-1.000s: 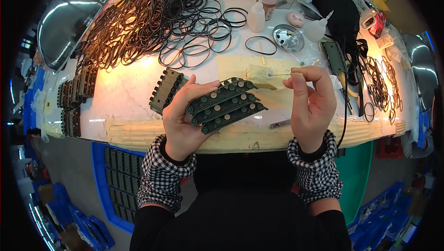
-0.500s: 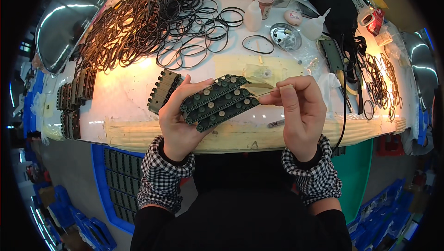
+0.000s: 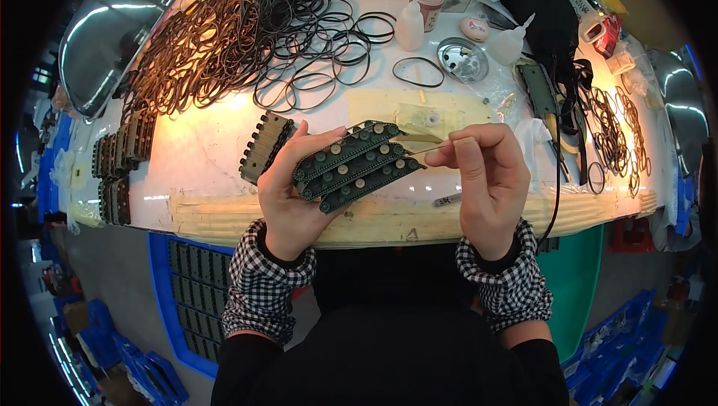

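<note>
My left hand (image 3: pixel 288 189) is closed round several dark green toy tank track units (image 3: pixel 348 166) stacked in a slant, their small round wheels in view. A narrow strip dangles at the lowest unit's right end. My right hand (image 3: pixel 490 174) pinches a thin needle-like piece (image 3: pixel 432 148) between thumb and forefinger, just right of the stack. Its far end reaches the units' right ends; whether it touches them I cannot tell. Behind my left hand lies another group of green track units (image 3: pixel 265 148) on the table.
Black rubber bands (image 3: pixel 239 39) lie heaped at the back left. More track units (image 3: pixel 112 189) stand at the left edge. A metal dish (image 3: pixel 462 60), squeeze bottle (image 3: pixel 409 26) and dark tool (image 3: pixel 537 88) lie beyond my hands. Below the table are a blue tray (image 3: pixel 161 279) and a green tray (image 3: pixel 587 279).
My right hand has shifted very slightly right, away from the track units, and more of the thin piece shows. The left hand and its stack have barely moved.
</note>
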A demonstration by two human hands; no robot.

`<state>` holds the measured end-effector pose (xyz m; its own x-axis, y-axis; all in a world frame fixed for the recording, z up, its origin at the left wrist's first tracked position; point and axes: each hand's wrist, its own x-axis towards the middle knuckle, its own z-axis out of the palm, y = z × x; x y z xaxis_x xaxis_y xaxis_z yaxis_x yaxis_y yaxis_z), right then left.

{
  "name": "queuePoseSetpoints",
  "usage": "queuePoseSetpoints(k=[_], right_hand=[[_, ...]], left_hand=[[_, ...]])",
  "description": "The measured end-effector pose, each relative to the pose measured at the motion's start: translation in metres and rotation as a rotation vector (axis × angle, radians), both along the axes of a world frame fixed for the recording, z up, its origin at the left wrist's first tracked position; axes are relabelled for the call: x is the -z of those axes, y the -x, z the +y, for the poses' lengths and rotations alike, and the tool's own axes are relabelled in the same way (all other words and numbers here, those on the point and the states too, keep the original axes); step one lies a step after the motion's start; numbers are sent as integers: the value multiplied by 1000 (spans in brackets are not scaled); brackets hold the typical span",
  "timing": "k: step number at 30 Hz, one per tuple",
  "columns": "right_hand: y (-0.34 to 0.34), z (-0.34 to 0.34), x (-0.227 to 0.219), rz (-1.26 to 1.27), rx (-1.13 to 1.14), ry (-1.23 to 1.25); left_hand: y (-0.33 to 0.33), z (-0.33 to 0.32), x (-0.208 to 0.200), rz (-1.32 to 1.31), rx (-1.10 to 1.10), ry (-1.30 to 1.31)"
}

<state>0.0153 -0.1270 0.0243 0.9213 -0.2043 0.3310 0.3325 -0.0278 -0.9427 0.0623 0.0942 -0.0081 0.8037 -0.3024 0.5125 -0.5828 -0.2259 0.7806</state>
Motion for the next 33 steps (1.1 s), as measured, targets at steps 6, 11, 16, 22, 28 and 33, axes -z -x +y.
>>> queuePoseSetpoints(k=[6, 11, 16, 22, 28, 33], right_hand=[[-21, -22, 7, -236, 337, 694], [-20, -21, 7, -260, 386, 748], [-22, -24, 3, -285, 415, 834], [-22, -23, 2, -328, 403, 821], [-16, 0, -12, -285, 168, 364], [-19, 19, -14, -181, 28, 212]], left_hand=[[-1, -1, 1, -1, 6, 18], [0, 0, 1, -1, 3, -12], [-1, 0, 1, -5, 2, -11], [0, -2, 0, 0, -2, -4], [1, -2, -2, 0, 13, -39], [1, -3, -4, -4, 16, -38]])
